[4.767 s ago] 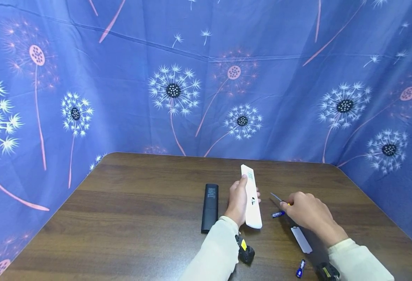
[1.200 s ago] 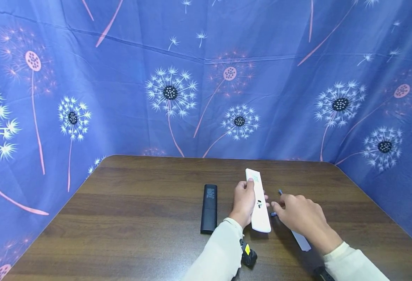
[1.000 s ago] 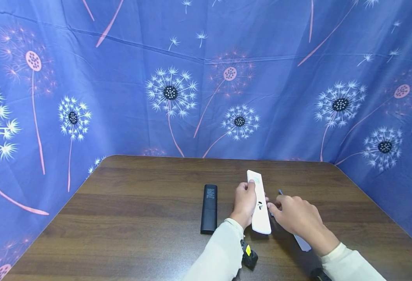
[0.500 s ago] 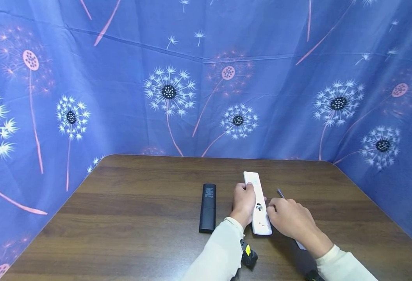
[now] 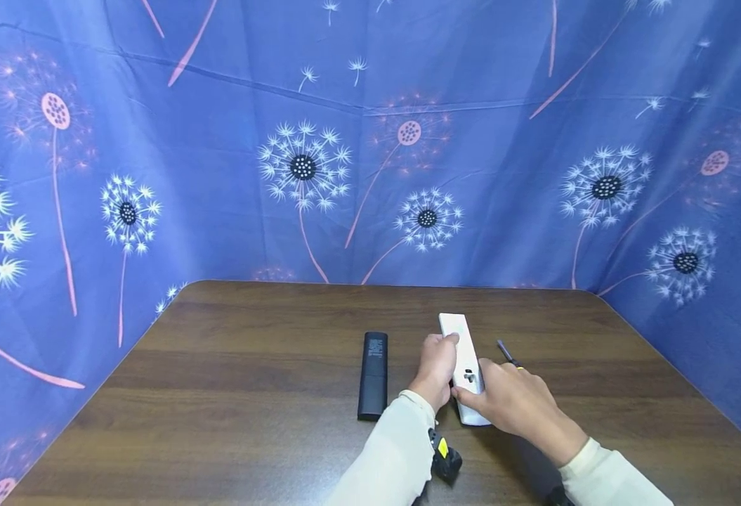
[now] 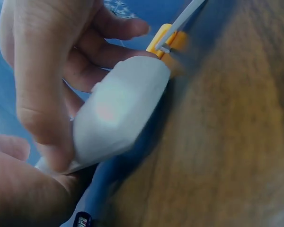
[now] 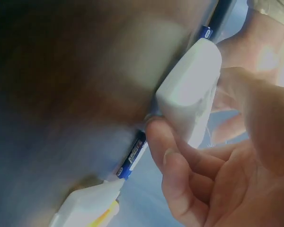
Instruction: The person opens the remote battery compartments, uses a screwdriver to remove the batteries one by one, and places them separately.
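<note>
White, long plastic remote (image 5: 466, 357) is held up: the left hand (image 5: 432, 367) grips its side, the right hand (image 5: 515, 399) its six-o'clock end, maybe so it won't wobble. A long black plastic remote (image 5: 373, 376) lies at its nine o'clock.

Left hand (image 5: 435, 369) and right hand (image 5: 517, 402) are both bare, poking out of plain cream sleeves (image 5: 383, 453) at the bottom of the head view. Left wrist's got a chunky black camera (image 5: 447, 464) with a yellow patch (image 5: 442, 448); a second dark gadget (image 5: 558, 496) peeks in, lower right.
</note>
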Available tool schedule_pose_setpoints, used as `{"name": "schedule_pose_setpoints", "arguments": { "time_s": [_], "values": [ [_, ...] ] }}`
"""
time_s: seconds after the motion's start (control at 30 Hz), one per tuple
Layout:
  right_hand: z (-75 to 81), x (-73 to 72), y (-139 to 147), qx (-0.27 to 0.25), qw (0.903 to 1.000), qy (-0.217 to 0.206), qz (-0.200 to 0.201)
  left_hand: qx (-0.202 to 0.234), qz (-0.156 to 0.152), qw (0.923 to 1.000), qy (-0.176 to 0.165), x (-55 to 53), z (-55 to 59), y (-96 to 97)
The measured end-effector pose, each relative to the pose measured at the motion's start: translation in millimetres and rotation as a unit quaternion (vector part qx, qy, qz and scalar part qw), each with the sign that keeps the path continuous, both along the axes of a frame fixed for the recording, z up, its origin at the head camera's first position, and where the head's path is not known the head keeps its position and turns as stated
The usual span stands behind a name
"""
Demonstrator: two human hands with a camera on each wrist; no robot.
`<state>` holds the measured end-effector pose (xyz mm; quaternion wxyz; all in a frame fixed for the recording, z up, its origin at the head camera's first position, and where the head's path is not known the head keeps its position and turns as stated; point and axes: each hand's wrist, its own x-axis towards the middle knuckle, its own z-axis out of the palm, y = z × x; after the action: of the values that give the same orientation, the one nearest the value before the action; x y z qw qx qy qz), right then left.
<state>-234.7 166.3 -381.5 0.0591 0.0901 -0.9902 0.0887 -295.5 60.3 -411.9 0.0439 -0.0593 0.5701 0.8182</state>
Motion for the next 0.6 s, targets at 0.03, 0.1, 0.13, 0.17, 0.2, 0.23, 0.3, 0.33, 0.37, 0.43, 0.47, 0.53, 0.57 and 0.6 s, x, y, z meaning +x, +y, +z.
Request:
{"name": "schedule_pose_setpoints", "arguments": {
  "time_s": [0.03,0.1,0.13,0.17,0.2,0.23,0.3,0.33,0.37,0.43,0.47,0.53,0.57,0.6],
  "values": [
    [0.3,0.2,0,0.003,1.0000,-0.001,0.001,-0.008,-0.002,1.0000,0.000,0.1,1.4,0.0],
    [1.1,0.0,-1,0.006,1.0000,-0.003,0.002,-0.023,-0.008,0.9997,0.002,-0.2,4.1,-0.3],
    [1.3,-0.3,-1,0.008,1.0000,-0.002,0.003,-0.028,-0.007,0.9996,0.007,-0.5,4.9,-0.7],
    [1.4,-0.7,-1,0.010,0.9999,-0.004,0.002,-0.031,-0.005,0.9994,0.011,-0.9,5.9,-1.1],
    [1.5,-0.9,-1,0.010,0.9999,-0.003,0.003,-0.036,-0.003,0.9992,0.014,-1.4,6.7,-1.6],
    [1.5,-1.1,-1,0.010,0.9999,-0.003,0.004,-0.042,-0.001,0.9989,0.018,-1.9,7.4,-2.2],
    [1.0,-1.8,-2,0.006,1.0000,0.000,0.007,-0.054,0.006,0.9981,0.029,-2.3,8.8,-2.8],
    [0.7,-2.1,-2,0.004,1.0000,0.000,0.008,-0.060,0.006,0.9976,0.032,-2.2,9.5,-2.9],
    [0.4,-2.4,-3,0.002,1.0000,-0.001,0.008,-0.070,0.007,0.9969,0.034,-2.0,10.5,-2.9],
    [-0.3,-3.3,-4,0.000,1.0000,-0.003,0.008,-0.093,0.007,0.9949,0.040,-1.2,12.2,-3.1],
    [-0.6,-3.8,-4,-0.002,0.9999,-0.005,0.008,-0.102,0.005,0.9939,0.042,-0.9,12.7,-3.2],
    [-1.1,-4.5,-5,-0.003,0.9999,-0.010,0.007,-0.126,0.005,0.9912,0.040,-0.2,12.7,-4.2],
    [-1.5,-4.8,-5,-0.004,0.9999,-0.013,0.006,-0.140,0.007,0.9894,0.040,0.2,12.3,-4.9],
    [-1.8,-5.0,-5,-0.006,0.9998,-0.016,0.005,-0.153,0.008,0.9875,0.038,0.7,11.7,-5.8]
  ]
}}
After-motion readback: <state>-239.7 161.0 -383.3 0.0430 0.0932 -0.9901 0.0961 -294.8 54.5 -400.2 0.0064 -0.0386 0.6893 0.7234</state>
